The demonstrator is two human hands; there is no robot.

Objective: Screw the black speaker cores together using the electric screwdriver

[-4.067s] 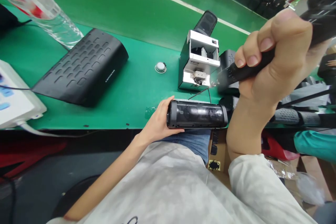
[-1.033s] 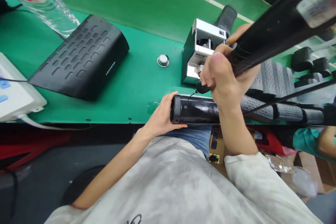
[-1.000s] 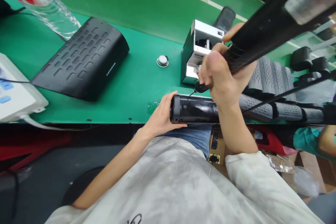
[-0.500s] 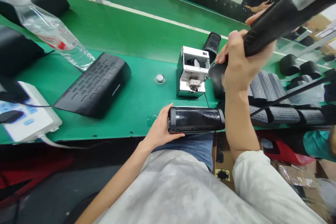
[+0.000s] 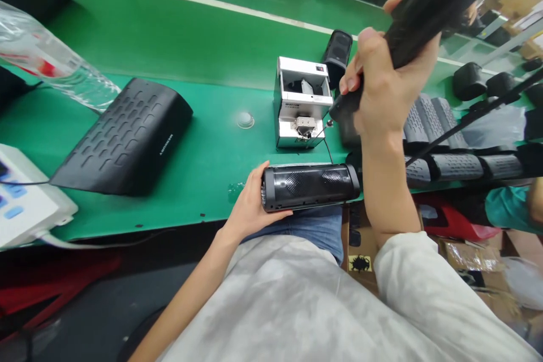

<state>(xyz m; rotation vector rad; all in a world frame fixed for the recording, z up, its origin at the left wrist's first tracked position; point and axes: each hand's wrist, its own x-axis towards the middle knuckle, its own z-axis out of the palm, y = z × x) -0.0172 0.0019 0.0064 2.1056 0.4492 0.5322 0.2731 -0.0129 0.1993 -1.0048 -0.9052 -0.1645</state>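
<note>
A black speaker [image 5: 311,186] with a glossy perforated front lies at the near edge of the green bench. My left hand [image 5: 253,198] grips its left end, thumb along the near side and fingers over the far side. Raised at the right, my right hand [image 5: 388,79] is wrapped round a black electric screwdriver [image 5: 418,28]. Its thin bit slants down to the left, by the front outlet of a white screw feeder [image 5: 302,103]. Whether a screw sits on the bit is too small to tell.
Left of the feeder lies a small round silvery disc [image 5: 245,120]. A black speaker housing [image 5: 127,136], plastic bottle [image 5: 55,56] and white power strip [image 5: 34,198] are at the left. Another black speaker [image 5: 338,51] stands behind the feeder; several grey-topped housings [image 5: 460,167] line the right.
The view has shifted, so bench items appear further left and the near-left ones larger. My left hand still grips the speaker, and the screwdriver's bit stays close to the feeder's outlet.
</note>
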